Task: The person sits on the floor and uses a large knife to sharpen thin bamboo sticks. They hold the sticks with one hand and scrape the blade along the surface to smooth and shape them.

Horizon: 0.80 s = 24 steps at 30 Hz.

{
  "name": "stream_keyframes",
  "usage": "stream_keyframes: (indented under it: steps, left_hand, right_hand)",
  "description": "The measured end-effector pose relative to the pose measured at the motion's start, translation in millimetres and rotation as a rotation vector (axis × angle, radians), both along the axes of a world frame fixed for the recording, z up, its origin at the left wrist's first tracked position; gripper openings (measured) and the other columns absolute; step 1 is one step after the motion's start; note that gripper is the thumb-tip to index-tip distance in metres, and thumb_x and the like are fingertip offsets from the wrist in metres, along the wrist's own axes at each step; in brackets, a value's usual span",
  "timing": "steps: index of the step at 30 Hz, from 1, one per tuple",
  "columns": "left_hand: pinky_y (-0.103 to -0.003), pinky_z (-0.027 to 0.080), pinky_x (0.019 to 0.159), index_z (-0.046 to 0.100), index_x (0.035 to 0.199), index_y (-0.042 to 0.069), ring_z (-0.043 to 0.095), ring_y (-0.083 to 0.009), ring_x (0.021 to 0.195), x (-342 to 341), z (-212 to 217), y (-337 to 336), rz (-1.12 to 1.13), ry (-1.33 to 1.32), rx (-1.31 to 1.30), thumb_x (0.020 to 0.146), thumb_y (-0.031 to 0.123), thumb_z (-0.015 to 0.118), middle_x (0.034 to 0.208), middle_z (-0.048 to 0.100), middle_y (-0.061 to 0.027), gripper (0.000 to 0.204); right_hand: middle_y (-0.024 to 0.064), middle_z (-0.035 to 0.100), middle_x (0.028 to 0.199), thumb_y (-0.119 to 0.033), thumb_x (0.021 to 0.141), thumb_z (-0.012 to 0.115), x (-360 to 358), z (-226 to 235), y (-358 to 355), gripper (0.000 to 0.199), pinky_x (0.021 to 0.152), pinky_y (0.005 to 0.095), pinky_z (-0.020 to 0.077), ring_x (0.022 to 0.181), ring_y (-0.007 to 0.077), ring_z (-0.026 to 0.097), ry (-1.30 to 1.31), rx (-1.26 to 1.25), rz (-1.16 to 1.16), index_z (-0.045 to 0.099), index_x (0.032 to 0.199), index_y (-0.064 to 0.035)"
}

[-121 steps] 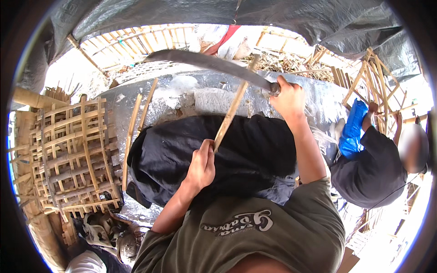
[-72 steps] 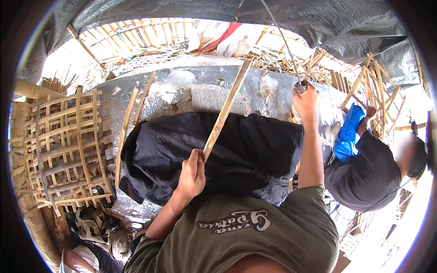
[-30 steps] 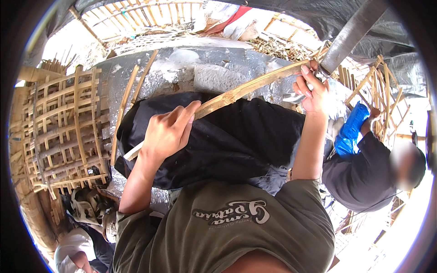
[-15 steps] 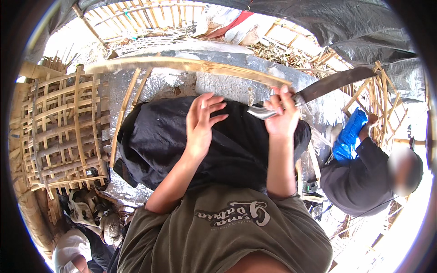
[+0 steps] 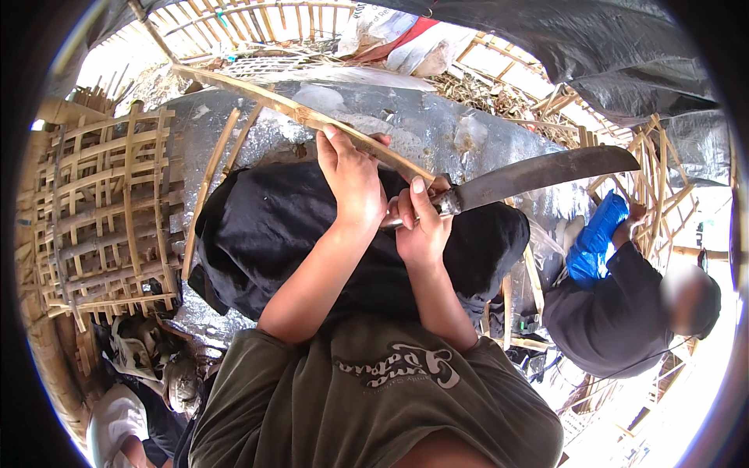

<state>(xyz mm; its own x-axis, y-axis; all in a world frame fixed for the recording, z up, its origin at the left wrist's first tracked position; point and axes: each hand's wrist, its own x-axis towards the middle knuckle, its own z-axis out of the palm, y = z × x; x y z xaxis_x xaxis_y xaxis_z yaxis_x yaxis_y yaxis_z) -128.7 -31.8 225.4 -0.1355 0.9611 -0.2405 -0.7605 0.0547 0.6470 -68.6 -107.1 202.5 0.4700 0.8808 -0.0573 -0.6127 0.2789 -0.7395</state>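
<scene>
A long bamboo strip [image 5: 265, 97] slants from the far left down toward my middle. My left hand [image 5: 351, 178] is closed around it partway along, the thumb on top. My right hand [image 5: 421, 226] is closed on the handle of a machete [image 5: 546, 176], and its thumb and fingertips also meet the strip's near end. The machete's wide dark blade points to the right, slightly upward, and its grip is partly hidden by my fingers. Both hands are above the black cloth [image 5: 273, 226] over my lap.
A woven bamboo lattice [image 5: 109, 218] stands on the left. Loose bamboo strips [image 5: 209, 183] lean beside the cloth. At right, close to the blade's side, a person in dark clothing [image 5: 608, 316] sits near a blue bundle [image 5: 597, 238]. Another person [image 5: 121, 425] is at lower left.
My left hand, open before, has closed on the bamboo strip. My right hand has moved left and nearer with the machete and the strip's end; the strip now slopes more steeply.
</scene>
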Motion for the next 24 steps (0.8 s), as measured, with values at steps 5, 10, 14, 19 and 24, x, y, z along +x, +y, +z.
stream_keyframes:
  steps: [5,10,14,19,24]
  left_hand:
    - [-0.041,0.057,0.074,0.043,0.109,0.009,0.053,-0.0152,0.060,-13.2,-4.4,5.9,-0.018,0.029,0.070,0.109,0.039,0.035,0.080,0.054,-0.0050,0.031]
    - [-0.035,0.053,0.063,0.047,0.096,0.011,0.041,-0.0095,0.052,-30.2,-14.7,12.2,-0.071,0.078,0.105,0.109,0.038,0.036,0.065,0.041,0.0030,0.032]
    - [-0.027,0.047,0.047,0.049,0.098,0.008,0.036,-0.0067,0.045,-40.2,-4.8,5.5,-0.247,0.207,0.165,0.109,0.041,0.034,0.059,0.037,0.0036,0.038]
    - [-0.027,0.043,0.038,0.051,0.117,0.005,0.032,-0.0067,0.039,-52.9,-5.8,-4.8,-0.473,0.261,0.169,0.109,0.043,0.033,0.055,0.036,0.0028,0.043]
    - [-0.026,0.044,0.039,0.048,0.121,0.004,0.036,-0.0067,0.039,-55.3,-13.1,-17.0,-0.517,0.397,0.074,0.109,0.039,0.032,0.055,0.040,0.0014,0.040]
  right_hand:
    - [0.0089,0.063,0.074,-0.005,0.094,0.062,-0.4,-16.6,-14.0,0.025,0.049,0.0290,0.0448,0.042,0.0065,0.039,-0.120,0.076,0.214,0.056,0.117,0.0031]
    - [0.0244,0.063,0.125,0.003,0.091,0.062,31.3,-19.9,-32.6,0.052,0.041,0.0224,0.0388,0.042,0.0053,0.044,-0.313,-0.090,0.222,0.050,0.141,-0.0014]
    - [0.0141,0.071,0.112,0.000,0.090,0.067,57.8,-10.8,-35.5,0.042,0.041,0.0188,0.0370,0.048,0.0028,0.051,-0.606,-0.200,0.190,0.060,0.132,0.0001]
    - [0.0093,0.073,0.105,-0.002,0.088,0.070,73.2,-5.8,-33.2,0.035,0.052,0.0202,0.0442,0.057,0.0026,0.057,-0.871,-0.276,0.166,0.067,0.123,-0.0006]
    - [0.0045,0.068,0.064,-0.006,0.086,0.073,65.6,-9.1,-32.5,0.013,0.054,0.0257,0.0460,0.056,0.0084,0.059,-0.990,-0.318,0.162,0.073,0.098,-0.0002]
